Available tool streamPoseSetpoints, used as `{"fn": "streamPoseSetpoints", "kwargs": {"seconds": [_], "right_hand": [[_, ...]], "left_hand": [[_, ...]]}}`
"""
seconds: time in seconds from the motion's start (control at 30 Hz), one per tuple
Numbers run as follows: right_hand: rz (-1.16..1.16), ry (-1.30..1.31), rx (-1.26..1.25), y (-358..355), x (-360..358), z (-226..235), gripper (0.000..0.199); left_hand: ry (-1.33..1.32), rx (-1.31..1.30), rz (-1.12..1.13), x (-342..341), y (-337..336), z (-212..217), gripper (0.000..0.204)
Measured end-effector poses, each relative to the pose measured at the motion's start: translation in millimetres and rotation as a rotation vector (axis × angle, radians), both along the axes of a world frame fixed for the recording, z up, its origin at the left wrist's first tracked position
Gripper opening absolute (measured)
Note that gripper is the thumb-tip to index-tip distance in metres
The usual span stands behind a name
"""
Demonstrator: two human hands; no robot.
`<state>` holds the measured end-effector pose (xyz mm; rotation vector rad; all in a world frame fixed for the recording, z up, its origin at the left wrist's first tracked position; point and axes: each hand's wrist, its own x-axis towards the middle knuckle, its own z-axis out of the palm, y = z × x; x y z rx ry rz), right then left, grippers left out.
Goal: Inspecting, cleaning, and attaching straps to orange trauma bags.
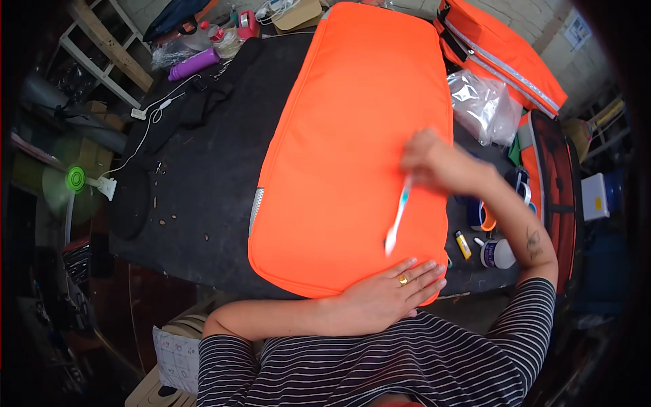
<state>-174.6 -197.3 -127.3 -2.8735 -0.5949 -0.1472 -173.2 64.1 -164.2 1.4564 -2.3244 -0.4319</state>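
A right hand [434, 163] gripped a light, stiff toothbrush [397, 216] by its handle while the left hand [390, 292] lay open, pinning the soft orange bag [346, 136].

A small sewing or bag-making workshop was suggested: a dark counter [203, 176] was strewn with scraps, orange fabric pieces with reflective strips [502, 61] were piled at one side, and a small fan [76, 180], charger cables [152, 112] and rough wooden shelving [102, 44] were seen around it.
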Motion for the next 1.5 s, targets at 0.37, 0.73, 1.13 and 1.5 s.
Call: {"fn": "streamPoseSetpoints", "kwargs": {"seconds": [0.37,0.73,1.13,1.5], "right_hand": [[-0.194,0.074,-0.037,-11,7,18,0.017],[-0.27,-0.012,-0.109,-35,10,17,0.016],[-0.098,0.03,0.043,-34,20,8,0.016],[-0.421,0.026,-0.163,-103,33,15,0.017]], "left_hand": [[-0.011,0.007,0.009,1,-3,0,0.062],[-0.004,0.027,-0.012,0,-2,5,0.061],[-0.026,0.007,0.022,0,-2,-2,0.061],[-0.073,-0.021,-0.001,-2,0,4,0.061]]}}
